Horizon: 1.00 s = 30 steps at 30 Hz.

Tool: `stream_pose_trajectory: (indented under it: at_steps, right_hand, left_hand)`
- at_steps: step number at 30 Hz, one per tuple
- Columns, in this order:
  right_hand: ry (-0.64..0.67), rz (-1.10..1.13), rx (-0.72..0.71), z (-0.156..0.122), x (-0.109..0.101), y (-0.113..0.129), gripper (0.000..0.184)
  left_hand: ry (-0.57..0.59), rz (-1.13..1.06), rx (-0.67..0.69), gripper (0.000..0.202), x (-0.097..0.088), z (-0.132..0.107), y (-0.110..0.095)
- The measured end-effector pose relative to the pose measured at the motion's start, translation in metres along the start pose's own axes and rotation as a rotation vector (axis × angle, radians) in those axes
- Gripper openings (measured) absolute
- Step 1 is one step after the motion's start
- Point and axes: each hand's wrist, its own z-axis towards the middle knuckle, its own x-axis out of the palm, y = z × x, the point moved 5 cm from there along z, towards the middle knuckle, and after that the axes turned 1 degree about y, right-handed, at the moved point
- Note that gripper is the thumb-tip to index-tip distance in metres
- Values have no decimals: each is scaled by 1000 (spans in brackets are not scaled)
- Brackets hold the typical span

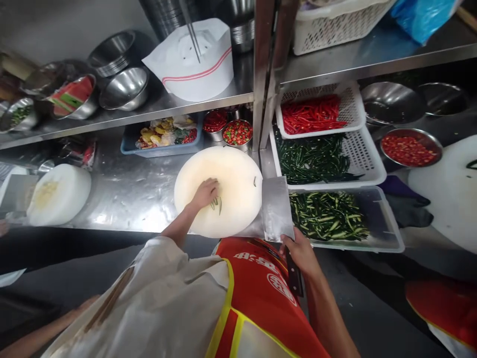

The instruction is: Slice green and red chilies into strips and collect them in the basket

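My left hand (205,193) rests on the round white cutting board (238,169), its fingers curled down on a few green chili pieces (217,203). My right hand (301,252) grips the handle of a broad steel cleaver (276,209), whose blade lies flat at the board's right edge. Right of the blade stands a clear tray of split green chilies (328,215).
White baskets hold whole green chilies (313,156) and red chilies (311,113). Steel bowls of chopped red chili (408,148) and mixed chili (237,132) stand behind. A second cutting board (61,191) lies at the left, a paper chef hat (194,62) on the shelf.
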Motion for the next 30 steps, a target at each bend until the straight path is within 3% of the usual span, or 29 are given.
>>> stream_pose_trajectory:
  at_steps: [2,5,7,13,17,21,23,26,28,30]
  right_hand:
    - [-7,18,2,12,4,0,24]
    - [-11,40,-6,33,16,5,27]
    - [7,33,-10,45,26,11,28]
    - [214,-37,55,63,67,20,31]
    - [416,-6,23,58,114,22,27]
    - [474,-11,-45,51,145,33,16]
    - [456,0,-53,48,142,39,15]
    - [367,19,-41,43,113,44,19]
    - [270,27,-28,33,81,45,23]
    - [120,29,-9,12,45,44,29]
  left_hand:
    - [-77,-90,-54,32,-2,-16,6]
    - [-292,-148,-291,35,-6,-27,25]
    - [-339,-127,-377,42,-1,-28,29]
    - [-207,-72,-234,42,28,-19,-14]
    - [-319,-138,-302,51,32,-25,-35]
    - [-509,-250,-450,43,30,-34,-40]
    - [-550,-298,-491,36,28,-31,-45]
    - [-527,-348,-428,31,29,-8,-73]
    - [-478,-373,-299,32,33,16,-114]
    - [-384,-363,-124,35,41,37,-173]
